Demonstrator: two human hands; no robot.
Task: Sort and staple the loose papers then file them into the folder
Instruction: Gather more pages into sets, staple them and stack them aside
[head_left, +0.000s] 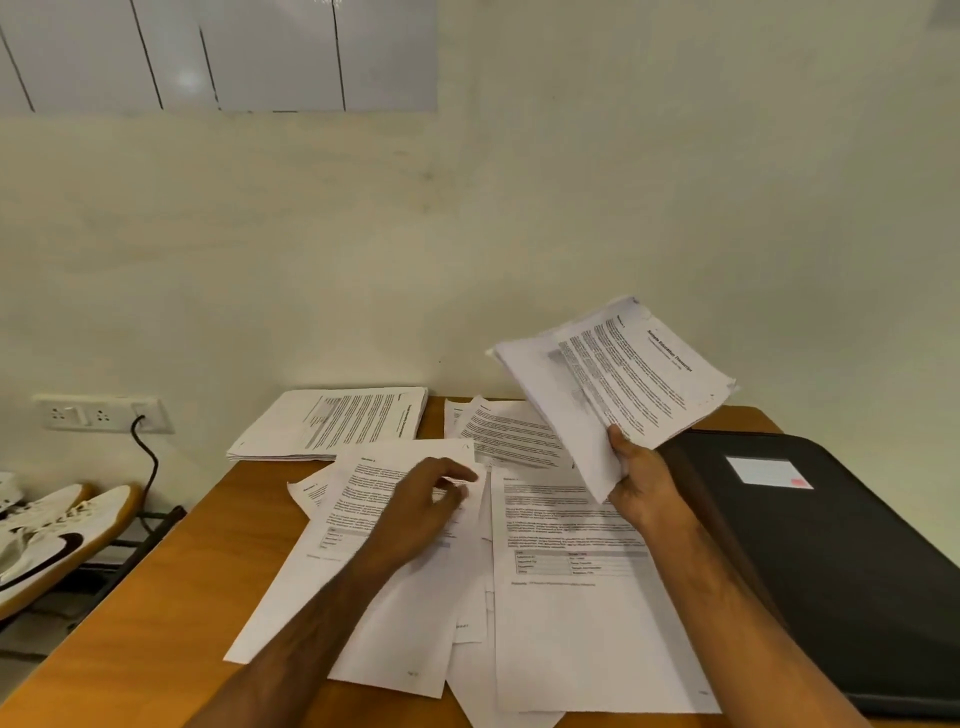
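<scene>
Both forearms bare, no sleeves visible; hands, left and right, ungloved.

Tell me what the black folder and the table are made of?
The black folder looks like leather or fake leather: matte, softly grained, with rounded stitched-looking edges; which one, I cannot tell. The table looks like wood or a wood-look laminate: smooth orange-brown with a slight sheen. The sheets held in the right hand are plain printed paper.
</scene>
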